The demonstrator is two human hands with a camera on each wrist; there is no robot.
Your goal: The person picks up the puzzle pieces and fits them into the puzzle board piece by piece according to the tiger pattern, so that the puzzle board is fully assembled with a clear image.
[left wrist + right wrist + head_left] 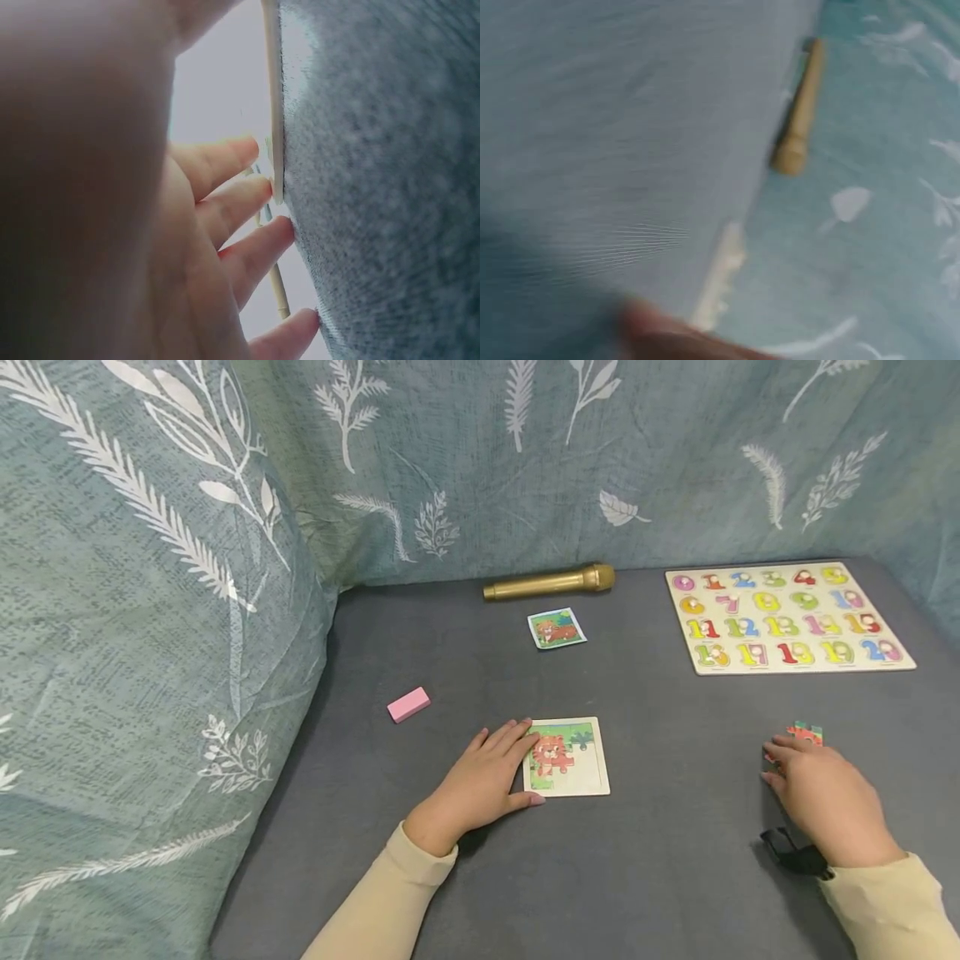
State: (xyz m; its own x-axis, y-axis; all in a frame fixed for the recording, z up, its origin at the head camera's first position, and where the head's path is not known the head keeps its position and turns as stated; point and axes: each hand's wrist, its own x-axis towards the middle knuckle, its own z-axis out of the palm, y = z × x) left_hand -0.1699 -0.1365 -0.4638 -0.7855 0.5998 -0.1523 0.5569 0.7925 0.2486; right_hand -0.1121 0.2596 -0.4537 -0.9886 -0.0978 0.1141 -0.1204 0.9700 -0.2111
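Observation:
A square jigsaw board with a partly filled tiger picture lies in the middle of the dark table. My left hand rests at its left side, fingers spread over the upper left corner and thumb by the lower edge. In the left wrist view, the fingertips of that hand reach the board's edge and the cloth. Over at the right, my right hand is palm down on orange and green puzzle pieces. The pieces are partly hidden under the fingers; I cannot tell whether one is pinched.
A pink block lies left of the board. Behind the board are a small tiger picture card and a gold microphone. A number puzzle board is at the back right. Leaf-patterned cloth hangs along the back and left.

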